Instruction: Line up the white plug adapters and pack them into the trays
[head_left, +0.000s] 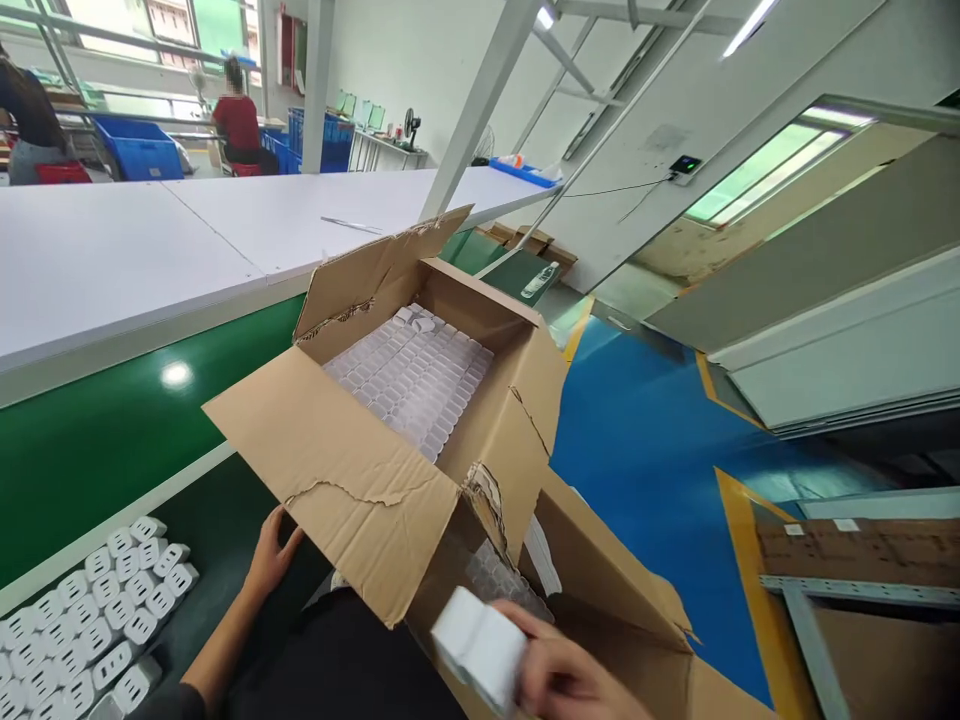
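Observation:
My right hand is closed round white charger housings, blurred by motion; I cannot make out how many. It is above a lower open cardboard box, where part of a clear plastic tray shows. My left hand is at the edge of the front flap of an upper cardboard box, thumb and forefinger apart, other fingers partly hidden. Inside the upper box is a clear divided tray with a few small white pieces at its far end.
Rows of white slotted housings stand on a dark green surface at lower left. Beyond the boxes runs a long white bench with a slanted post. Blue floor lies to the right. Two people sit in the background.

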